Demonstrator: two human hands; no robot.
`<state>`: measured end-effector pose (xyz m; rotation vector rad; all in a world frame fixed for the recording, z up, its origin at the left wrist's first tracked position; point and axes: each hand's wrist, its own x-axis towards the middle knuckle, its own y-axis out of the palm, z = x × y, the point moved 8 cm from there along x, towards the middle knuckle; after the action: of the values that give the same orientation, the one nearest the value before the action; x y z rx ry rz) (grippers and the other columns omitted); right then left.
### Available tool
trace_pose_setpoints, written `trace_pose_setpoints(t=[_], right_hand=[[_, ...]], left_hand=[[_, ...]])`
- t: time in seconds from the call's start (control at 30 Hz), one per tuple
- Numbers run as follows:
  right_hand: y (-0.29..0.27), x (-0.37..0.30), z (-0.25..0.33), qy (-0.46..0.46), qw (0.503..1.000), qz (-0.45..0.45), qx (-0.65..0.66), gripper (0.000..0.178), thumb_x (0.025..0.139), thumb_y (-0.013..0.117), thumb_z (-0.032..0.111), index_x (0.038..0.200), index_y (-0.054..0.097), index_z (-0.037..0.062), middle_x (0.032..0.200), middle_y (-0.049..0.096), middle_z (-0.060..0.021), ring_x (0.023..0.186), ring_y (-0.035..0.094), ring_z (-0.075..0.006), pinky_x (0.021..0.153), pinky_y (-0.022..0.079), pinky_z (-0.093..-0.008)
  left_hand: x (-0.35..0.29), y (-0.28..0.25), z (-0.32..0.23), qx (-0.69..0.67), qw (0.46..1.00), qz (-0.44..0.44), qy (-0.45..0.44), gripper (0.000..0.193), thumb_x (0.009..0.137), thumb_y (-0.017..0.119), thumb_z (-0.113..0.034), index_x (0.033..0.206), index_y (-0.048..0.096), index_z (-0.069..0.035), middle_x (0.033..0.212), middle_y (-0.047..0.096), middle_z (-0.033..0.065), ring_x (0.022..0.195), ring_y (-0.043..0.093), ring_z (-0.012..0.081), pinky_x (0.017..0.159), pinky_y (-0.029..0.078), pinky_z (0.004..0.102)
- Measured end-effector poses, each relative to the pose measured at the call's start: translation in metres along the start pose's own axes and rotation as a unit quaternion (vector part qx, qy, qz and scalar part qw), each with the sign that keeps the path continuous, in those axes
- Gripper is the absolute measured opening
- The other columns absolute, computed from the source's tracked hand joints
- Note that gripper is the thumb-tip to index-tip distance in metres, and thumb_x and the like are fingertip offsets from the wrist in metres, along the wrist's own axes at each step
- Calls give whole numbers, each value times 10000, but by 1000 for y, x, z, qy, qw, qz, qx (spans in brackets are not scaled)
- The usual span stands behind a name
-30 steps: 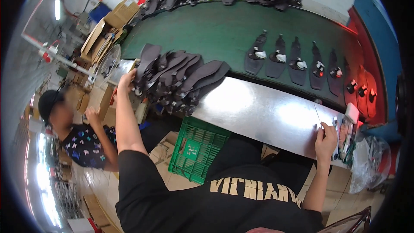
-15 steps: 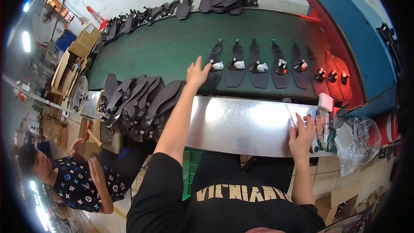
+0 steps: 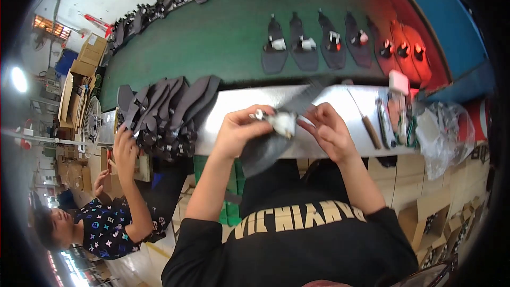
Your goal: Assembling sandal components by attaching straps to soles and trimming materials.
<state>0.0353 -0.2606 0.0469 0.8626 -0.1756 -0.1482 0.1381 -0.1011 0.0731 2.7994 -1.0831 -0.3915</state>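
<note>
Above the near edge of the metal worktop [image 3: 234, 101], my left hand [image 3: 237, 130] is closed around a dark sandal [image 3: 263, 154]. The sandal is tilted and partly blurred, with white wrapping [image 3: 284, 124] around its strap. My right hand [image 3: 332, 133] holds its bent fingers apart beside the wrapped strap; whether the fingertips touch it is hard to tell. An awl [image 3: 367, 127] with a wooden handle lies on the worktop to the right of that hand. Beyond, a row of dark sandals [image 3: 274, 61] rests on the green belt [image 3: 212, 37], several with white-wrapped straps.
At left, a heap of dark soles [image 3: 183, 103] overlaps the worktop, with a co-worker's hand [image 3: 126, 151] beside it. A utility knife [image 3: 386, 122], a white block [image 3: 398, 82] and a clear plastic bag [image 3: 446, 133] occupy the right end. Red-lit sandals [image 3: 409, 53] lie by the blue machine housing [image 3: 446, 37].
My left hand has brought the leftmost sandal of the row back toward me. My right hand has moved left from beside the awl to the sandal. The co-worker's hand has risen toward the heap.
</note>
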Motion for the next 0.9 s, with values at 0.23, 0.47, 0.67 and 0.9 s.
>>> trace_pose_setpoints(t=[0.23, 0.47, 0.67, 0.9], right_hand=[[35, -4, 6, -13, 1000, 11, 7, 344, 746, 704, 60, 951, 427, 74, 986, 540, -97, 904, 554, -161, 849, 453, -295], [56, -55, -1, 11, 899, 49, -435, 362, 738, 780, 73, 1009, 543, 34, 906, 584, -34, 817, 558, -96, 740, 454, -237], [69, -67, -2, -54, 869, 50, -489, 505, 729, 775, 68, 1202, 603, 25, 1061, 674, -115, 895, 649, -192, 804, 500, -285], [72, -67, -4, -86, 863, 63, -494, 479, 717, 766, 52, 1177, 635, 46, 1030, 689, -117, 898, 663, -223, 785, 506, -296]], left_hand=[[-59, 2, 39, -135, 991, -7, 2, 214, 761, 669, 70, 974, 668, 44, 1180, 627, 176, 1065, 601, 211, 914, 484, 310], [-83, -7, 38, -148, 987, -27, 61, 295, 800, 658, 84, 1090, 658, 31, 1109, 668, 130, 908, 649, 139, 782, 556, 262], [-87, -7, 35, -162, 984, -30, 71, 355, 761, 679, 88, 1110, 649, 31, 1112, 668, 164, 880, 666, 147, 725, 573, 250], [-88, -7, 36, -157, 981, -20, 114, 334, 760, 684, 75, 1091, 648, 50, 1128, 658, 182, 947, 664, 183, 771, 578, 276]])
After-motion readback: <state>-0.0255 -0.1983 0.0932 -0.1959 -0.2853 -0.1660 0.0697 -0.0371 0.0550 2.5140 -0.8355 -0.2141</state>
